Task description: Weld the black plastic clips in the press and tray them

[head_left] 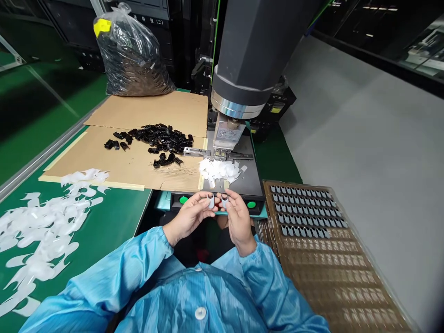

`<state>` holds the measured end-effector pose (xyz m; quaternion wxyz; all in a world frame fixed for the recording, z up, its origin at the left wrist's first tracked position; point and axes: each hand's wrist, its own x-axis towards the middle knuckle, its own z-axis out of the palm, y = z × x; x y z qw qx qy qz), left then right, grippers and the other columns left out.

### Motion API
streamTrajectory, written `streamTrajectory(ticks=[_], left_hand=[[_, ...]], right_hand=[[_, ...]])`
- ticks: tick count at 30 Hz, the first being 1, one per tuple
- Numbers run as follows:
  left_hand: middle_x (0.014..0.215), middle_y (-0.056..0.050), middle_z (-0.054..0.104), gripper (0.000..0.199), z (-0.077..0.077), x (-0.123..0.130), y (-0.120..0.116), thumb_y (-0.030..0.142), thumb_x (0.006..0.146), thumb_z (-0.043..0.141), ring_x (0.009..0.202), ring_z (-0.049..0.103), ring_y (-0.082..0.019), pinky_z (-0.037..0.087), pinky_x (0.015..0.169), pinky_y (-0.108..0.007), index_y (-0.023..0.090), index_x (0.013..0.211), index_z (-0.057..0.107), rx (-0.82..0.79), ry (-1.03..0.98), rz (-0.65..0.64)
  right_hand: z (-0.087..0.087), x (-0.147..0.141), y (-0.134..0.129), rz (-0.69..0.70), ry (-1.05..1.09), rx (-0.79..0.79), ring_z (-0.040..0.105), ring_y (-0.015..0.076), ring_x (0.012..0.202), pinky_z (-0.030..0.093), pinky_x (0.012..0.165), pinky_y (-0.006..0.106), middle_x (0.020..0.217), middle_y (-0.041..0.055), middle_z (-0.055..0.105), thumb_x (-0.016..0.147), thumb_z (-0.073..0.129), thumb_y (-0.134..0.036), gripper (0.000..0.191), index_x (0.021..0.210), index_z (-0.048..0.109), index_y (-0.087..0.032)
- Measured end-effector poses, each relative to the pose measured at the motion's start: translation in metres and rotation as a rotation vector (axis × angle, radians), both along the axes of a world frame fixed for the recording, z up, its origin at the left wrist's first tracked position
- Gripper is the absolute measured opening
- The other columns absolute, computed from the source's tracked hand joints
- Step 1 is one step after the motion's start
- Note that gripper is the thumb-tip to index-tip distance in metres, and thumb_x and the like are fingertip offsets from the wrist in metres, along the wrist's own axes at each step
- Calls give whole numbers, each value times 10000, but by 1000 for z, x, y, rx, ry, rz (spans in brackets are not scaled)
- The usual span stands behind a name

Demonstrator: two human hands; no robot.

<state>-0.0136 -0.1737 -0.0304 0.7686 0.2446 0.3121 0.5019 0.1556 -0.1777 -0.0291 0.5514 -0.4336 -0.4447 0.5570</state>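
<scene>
My left hand [187,218] pinches a small light-grey curved part [211,202] between thumb and fingers. A similar grey curved part [225,200], dark on its inside, sits in the fingertips of my right hand [239,223]. Both hands are close together at the front edge of the machine base, level with each other, and the two parts are apart. Just beyond them lies a heap of white film pieces [219,171] on the grey metal plate [252,182]. Green buttons [183,200] flank the hands on the front panel.
A machine head [231,127] hangs over the plate. Black curved clips [164,138] are piled on cardboard [79,157]. More white film pieces [45,226] lie on the green tabletop at left. At right stands a tray [322,261] with rows of grey parts. A clear bag [133,60] stands behind.
</scene>
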Motion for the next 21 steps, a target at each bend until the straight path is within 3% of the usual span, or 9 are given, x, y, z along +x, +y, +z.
streamTrajectory(ticks=[6,15,18,21], left_hand=[[1083,-79,783,317,1,-2,0,290,929,802,936,779,-172,647,819,-253,186,1221,734,-72,-123,-91],[1042,-120,793,338,-3,-3,1,253,945,785,913,791,-181,645,801,-233,129,1250,711,-72,-146,-110],[1054,-102,782,366,-4,-1,-3,284,917,824,949,790,-205,660,832,-277,157,1240,708,-62,-66,-101],[1002,-46,756,353,-10,3,-12,301,874,874,942,774,-193,661,866,-303,197,1172,715,-8,73,-65]], right_hand=[[4,-1,-2,56,169,-87,715,237,1057,630,929,422,1323,70,716,982,697,-422,389,1343,649,-286],[4,-1,-2,58,240,-124,679,226,1004,603,894,414,1223,59,703,956,707,-374,347,1292,671,-294],[-4,1,-3,40,136,-50,659,209,938,594,870,404,1140,36,676,931,659,-301,326,1255,629,-306],[-9,5,-13,42,-233,106,640,209,960,576,906,399,1088,24,632,873,632,-209,360,1220,584,-294]])
